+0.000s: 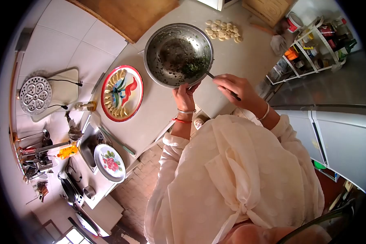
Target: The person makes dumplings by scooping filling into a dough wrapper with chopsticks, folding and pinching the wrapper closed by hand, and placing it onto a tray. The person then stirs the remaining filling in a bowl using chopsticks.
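Observation:
A large steel bowl (166,51) stands tilted over the counter, with dark and green chopped filling (194,67) on its inside. My left hand (185,97) grips the bowl at its near rim. In my right hand (238,90) is a utensil with a dark handle (234,96), its far end down in the filling. To the left lies a red-rimmed tray (141,91) with several dumplings (108,99) along its left side. Beyond the bowl, at the upper right, small pieces of dough (223,30) lie in a group on the counter (248,61).
A wooden board (122,14) lies at the upper left. A floral plate (110,162) rests beside the sink (88,147) at the lower left. On the right stands a white rack (309,61) with bottles and jars, above a white cabinet (341,142).

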The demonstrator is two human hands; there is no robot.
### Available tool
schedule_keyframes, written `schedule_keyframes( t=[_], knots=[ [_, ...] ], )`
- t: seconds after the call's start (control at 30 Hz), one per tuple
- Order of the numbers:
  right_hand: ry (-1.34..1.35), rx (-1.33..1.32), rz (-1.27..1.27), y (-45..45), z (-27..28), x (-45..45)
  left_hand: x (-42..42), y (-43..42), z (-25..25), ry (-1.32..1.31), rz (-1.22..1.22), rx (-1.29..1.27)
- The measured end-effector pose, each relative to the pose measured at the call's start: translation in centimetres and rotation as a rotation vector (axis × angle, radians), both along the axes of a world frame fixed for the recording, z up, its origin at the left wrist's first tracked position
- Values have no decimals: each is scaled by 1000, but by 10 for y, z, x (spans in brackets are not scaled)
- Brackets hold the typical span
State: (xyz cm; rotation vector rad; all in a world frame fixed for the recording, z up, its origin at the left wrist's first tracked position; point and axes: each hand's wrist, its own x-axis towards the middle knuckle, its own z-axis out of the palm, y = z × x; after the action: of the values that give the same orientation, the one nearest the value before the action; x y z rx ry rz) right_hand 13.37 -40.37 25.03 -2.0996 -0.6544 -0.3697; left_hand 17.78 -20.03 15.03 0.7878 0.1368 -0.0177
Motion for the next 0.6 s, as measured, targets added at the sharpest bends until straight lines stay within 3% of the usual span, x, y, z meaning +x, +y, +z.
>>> schedule_keyframes(
  t=[0.33,0.43,0.6],
  knots=[
    [-122,37,-48,8,9,19,0,2,7,13,-47,-24],
    [9,-48,112,-3,8,13,1,3,6,16,-52,-17],
    [-22,181,-19,-4,22,23,-1,7,11,19,-90,11]
  ],
)
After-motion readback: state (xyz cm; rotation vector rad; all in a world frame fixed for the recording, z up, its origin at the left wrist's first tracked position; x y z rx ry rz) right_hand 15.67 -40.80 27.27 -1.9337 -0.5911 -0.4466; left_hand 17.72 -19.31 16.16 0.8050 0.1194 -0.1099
